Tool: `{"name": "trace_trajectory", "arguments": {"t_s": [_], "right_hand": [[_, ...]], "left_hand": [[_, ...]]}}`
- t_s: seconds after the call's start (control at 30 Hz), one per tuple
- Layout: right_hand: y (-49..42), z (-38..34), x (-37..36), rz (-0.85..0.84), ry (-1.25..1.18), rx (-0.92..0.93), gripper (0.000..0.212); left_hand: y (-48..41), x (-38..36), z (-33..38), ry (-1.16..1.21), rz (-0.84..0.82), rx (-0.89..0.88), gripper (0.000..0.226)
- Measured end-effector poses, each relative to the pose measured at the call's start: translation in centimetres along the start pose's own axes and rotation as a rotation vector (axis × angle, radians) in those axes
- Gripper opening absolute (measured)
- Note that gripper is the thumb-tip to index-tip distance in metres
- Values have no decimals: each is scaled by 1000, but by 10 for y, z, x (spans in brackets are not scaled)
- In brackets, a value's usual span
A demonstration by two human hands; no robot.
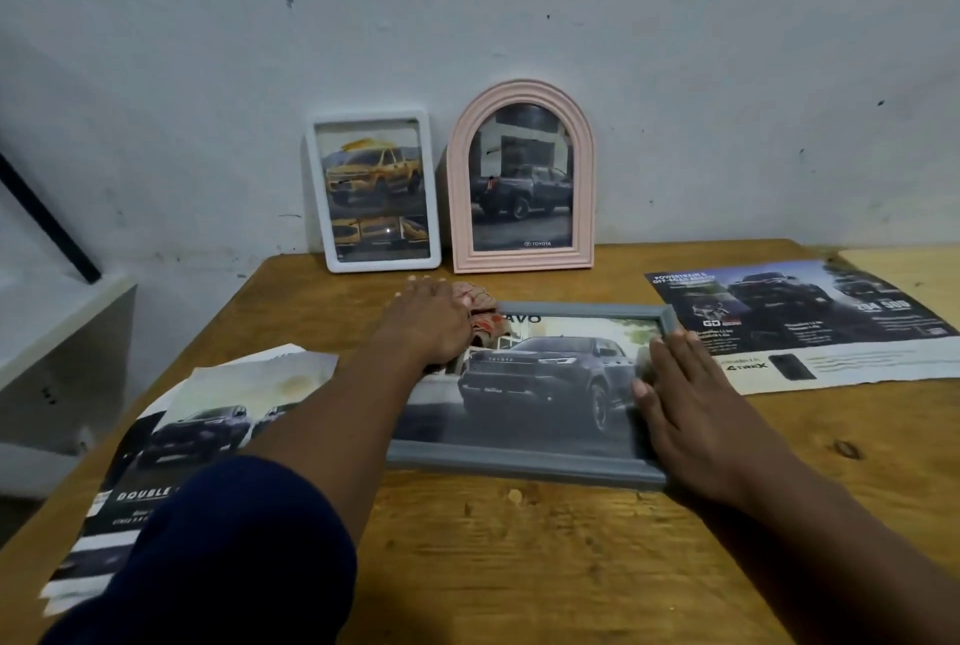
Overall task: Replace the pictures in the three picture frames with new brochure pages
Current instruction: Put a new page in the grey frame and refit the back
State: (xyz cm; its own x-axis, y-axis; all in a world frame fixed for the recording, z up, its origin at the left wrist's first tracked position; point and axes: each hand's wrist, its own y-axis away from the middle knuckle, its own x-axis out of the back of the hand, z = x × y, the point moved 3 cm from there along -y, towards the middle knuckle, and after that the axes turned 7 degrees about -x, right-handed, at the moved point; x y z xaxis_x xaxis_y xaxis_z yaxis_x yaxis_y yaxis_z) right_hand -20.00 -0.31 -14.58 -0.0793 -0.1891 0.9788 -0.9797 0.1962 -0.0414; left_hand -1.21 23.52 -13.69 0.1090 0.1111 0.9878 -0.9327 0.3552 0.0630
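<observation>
**Head view, read left to right.** A loose stack of brochure pages (197,436) lies at the near-left edge of the wooden surface (519,566), within easy reach and probably the source of the new prints.

The left grip (431,322), a bare hand on a dark-sleeved arm, reaches to the far-left corner of the grey frame (519,465). Its fingers are extended and unclenched, pressing a patterned cloth (480,314) onto the glazing. The pose suggests wiping rather than lifting.

Behind it stand the white frame (374,192) and, just beside it on the right, the pink arched frame (522,182). Both are propped against the wall (675,47), and each shows a truck picture. Set upright at the back, they appear finished or parked out of the way.

The grey frame lies flat and face up at centre, with a dark-truck page inside it.

The right grip (685,400) rests flat on the frame's right rail, fingers straight and holding nothing. It is probably there to stop the frame sliding under the cloth.

Farthest right, a single brochure page (810,327) lies flat on the surface near the frame's right end.

Judged stage: late, with the third frame being cleaned.
</observation>
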Motion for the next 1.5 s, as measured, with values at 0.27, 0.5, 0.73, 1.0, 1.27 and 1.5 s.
{"name": "trace_trajectory", "arguments": {"t_s": [0.27, 0.5, 0.73, 1.0, 1.27, 1.5], "right_hand": [[2, -1, 3, -27, -26, -7, 66], [-40, -12, 35, 184, -87, 43, 61], [-98, -73, -3, -67, 84, 276, 56], [-82, -13, 9, 41, 53, -11, 45], [-28, 22, 60, 91, -178, 12, 13], [40, 62, 56, -9, 6, -109, 18]], "left_hand": [[-14, -18, 116, -30, -9, -273, 62], [8, 6, 102, 314, 145, -310, 61], [57, -10, 5, 58, 93, -133, 67], [52, -18, 5, -48, 58, -123, 65], [53, -20, 13, 10, 30, -50, 65], [56, -14, 13, 296, 164, 17, 66]]}}
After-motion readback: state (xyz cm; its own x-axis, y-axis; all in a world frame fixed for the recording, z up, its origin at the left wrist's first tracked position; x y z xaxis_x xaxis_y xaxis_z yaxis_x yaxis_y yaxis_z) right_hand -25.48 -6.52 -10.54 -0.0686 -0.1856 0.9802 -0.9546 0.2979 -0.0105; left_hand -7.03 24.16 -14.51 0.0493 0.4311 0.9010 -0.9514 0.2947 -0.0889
